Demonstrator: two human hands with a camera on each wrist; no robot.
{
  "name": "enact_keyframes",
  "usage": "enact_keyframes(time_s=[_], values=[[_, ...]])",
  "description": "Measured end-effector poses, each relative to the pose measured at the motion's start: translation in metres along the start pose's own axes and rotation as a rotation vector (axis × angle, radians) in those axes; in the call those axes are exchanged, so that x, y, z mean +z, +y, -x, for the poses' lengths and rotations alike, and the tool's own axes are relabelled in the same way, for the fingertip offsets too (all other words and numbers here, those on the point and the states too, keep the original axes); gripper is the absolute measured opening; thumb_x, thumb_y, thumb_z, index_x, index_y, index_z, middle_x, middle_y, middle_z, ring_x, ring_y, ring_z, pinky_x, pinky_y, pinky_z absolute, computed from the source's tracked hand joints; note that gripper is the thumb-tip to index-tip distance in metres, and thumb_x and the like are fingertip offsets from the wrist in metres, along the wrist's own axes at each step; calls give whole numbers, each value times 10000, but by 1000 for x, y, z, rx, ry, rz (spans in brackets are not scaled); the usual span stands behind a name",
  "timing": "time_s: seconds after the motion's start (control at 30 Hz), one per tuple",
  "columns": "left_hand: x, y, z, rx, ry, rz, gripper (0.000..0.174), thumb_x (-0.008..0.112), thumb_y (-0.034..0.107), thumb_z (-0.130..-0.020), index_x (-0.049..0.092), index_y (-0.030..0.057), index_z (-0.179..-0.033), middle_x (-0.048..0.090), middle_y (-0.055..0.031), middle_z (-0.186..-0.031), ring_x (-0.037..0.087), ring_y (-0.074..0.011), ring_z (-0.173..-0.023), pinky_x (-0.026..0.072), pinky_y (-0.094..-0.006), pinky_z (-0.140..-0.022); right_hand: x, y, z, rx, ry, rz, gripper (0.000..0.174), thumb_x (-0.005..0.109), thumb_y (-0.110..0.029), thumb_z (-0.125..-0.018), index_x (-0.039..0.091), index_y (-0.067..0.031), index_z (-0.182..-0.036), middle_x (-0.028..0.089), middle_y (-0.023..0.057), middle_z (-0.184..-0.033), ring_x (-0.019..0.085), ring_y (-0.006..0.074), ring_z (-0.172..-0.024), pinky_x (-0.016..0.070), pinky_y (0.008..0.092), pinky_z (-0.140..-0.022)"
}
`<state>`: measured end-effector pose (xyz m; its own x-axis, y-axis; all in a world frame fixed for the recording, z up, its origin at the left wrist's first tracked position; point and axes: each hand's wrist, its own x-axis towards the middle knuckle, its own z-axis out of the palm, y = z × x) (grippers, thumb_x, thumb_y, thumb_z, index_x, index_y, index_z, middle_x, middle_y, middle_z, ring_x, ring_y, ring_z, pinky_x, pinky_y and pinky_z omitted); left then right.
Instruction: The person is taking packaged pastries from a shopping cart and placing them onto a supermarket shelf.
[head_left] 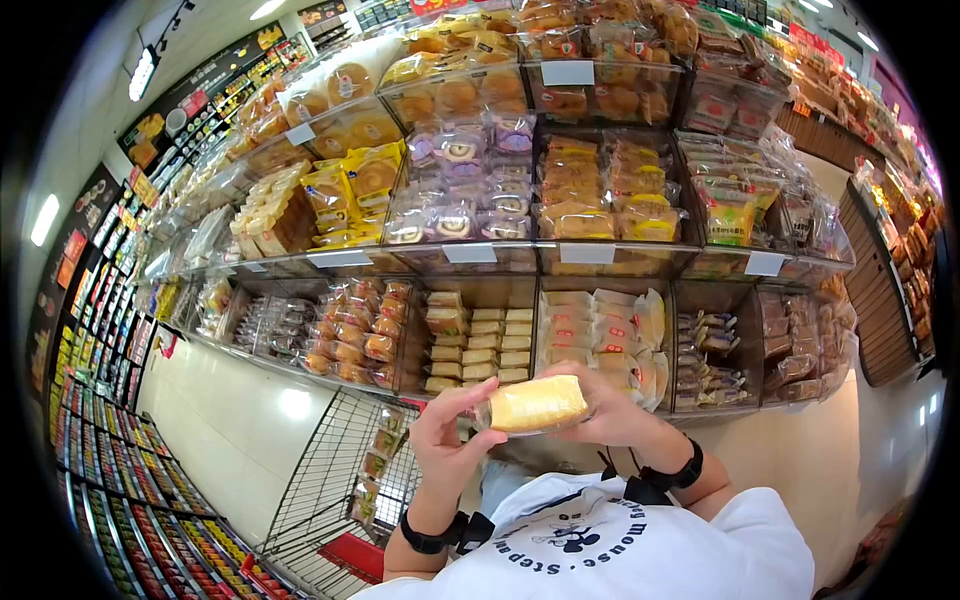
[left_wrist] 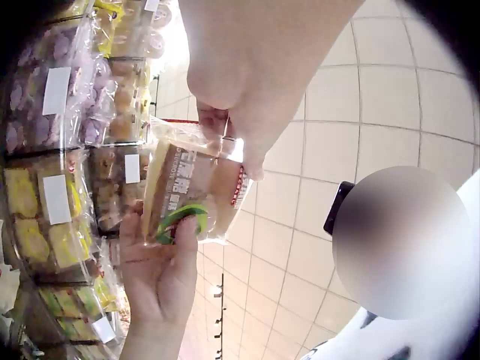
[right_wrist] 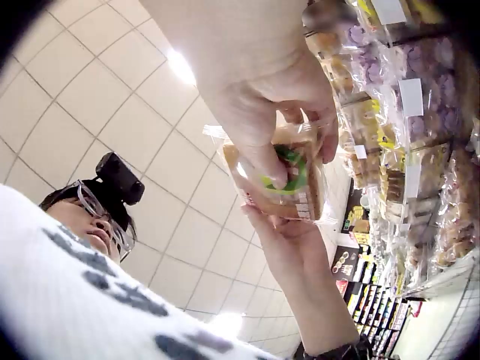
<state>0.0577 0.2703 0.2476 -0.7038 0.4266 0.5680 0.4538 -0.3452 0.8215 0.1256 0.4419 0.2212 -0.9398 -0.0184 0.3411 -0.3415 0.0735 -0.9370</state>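
Gripping a wrapped sponge cake [head_left: 530, 403] chest-high before the shelves [head_left: 470, 255], left hand [head_left: 447, 430] and right hand [head_left: 610, 410] clamped on opposite ends. Likely light, soft, crushable, slippery in film; best held gently by both ends.

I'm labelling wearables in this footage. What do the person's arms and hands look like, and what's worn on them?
The left hand and right hand are bare, ungloved. The left wrist strap and right wrist strap are black, each with a small black device attached. The T-shirt is white, short-sleeved, with black print.
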Motion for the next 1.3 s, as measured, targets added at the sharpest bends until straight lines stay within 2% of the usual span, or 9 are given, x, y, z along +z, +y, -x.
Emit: enact_keyframes(time_s=[0.3, 0.4, 0.5, 0.53, 0.63, 0.83, 1.07, 1.23, 1.3], values=[[1, -3, -3, -31, -41, -46, 395, 629, 77, -634, 447, 19, -980, 524, -164, -936, 500, -160, -836, 376, -232, -684, -6, -8, 2, 3, -16, 141, 474, 640, -95, -617, 404, -61, -1027, 468, 59, -970, 486, 157, -853, 384, 264, -738], [8, -1, -12, -277, 3, 69, 410, 545, 78, -711, 363, 25, -1074, 500, -171, -970, 500, -164, -849, 392, -245, -718, -1, -5, 5, 177, 40, -304, 475, 600, -109, -667, 353, -44, -1067, 459, 57, -939, 485, 132, -805, 428, 252, -671], [7, -3, -11, -404, -36, 146, 443, 480, 68, -748, 273, 33, -1139, 476, -179, -997, 501, -175, -856, 397, -260, -754, -6, -23, 4, 442, -7, -431, 473, 557, -119, -708, 299, -35, -1096, 446, 49, -900, 480, 108, -751, 461, 225, -556], [7, 0, -11, -431, -38, 153, 455, 467, 53, -749, 257, 35, -1152, 473, -177, -999, 492, -184, -876, 393, -267, -769, -5, -21, 4, 426, -13, -451, 469, 539, -117, -720, 279, -32, -1101, 446, 47, -860, 482, 104, -692, 463, 212, -473], [7, 1, -13, -428, -35, 195, 441, 467, 54, -751, 266, 35, -1143, 479, -174, -990, 479, -183, -899, 391, -265, -769, -4, -23, 3, 444, 3, -459, 474, 549, -125, -716, 283, -39, -1099, 452, 45, -836, 490, 110, -677, 464, 221, -479], [1, -20, -7, -360, 10, 182, 263, 510, -5, -711, 365, 14, -930, 469, -142, -965, 485, -160, -859, 409, -254, -744, -20, -18, -2, 468, 78, -542, 471, 525, -171, -740, 275, -41, -1117, 498, 62, -827, 512, 119, -657, 465, 246, -499], [12, -41, 5, -485, 81, 214, 204, 575, -25, -633, 378, 31, -635, 460, -119, -919, 516, -132, -706, 470, -234, -580, -51, -4, -10, 278, 340, -592, 187, 495, -97, -754, 447, -24, -920, 500, 44, -823, 500, 103, -676, 434, 211, -591], [19, -46, 2, -433, 112, 202, 141, 545, 0, -682, 407, 26, -687, 481, -96, -867, 495, -97, -689, 434, -212, -588, -54, 14, -6, 254, 323, -646, 115, 500, -80, -748, 452, -39, -844, 494, 38, -800, 490, 99, -676, 429, 207, -587], [10, -57, -3, -373, 171, 188, 114, 544, 24, -703, 431, 13, -720, 489, -95, -856, 484, -87, -680, 411, -196, -593, -49, 13, -1, 149, 296, -405, 115, 516, -88, -737, 463, -38, -825, 501, 41, -793, 496, 112, -702, 424, 220, -607]])
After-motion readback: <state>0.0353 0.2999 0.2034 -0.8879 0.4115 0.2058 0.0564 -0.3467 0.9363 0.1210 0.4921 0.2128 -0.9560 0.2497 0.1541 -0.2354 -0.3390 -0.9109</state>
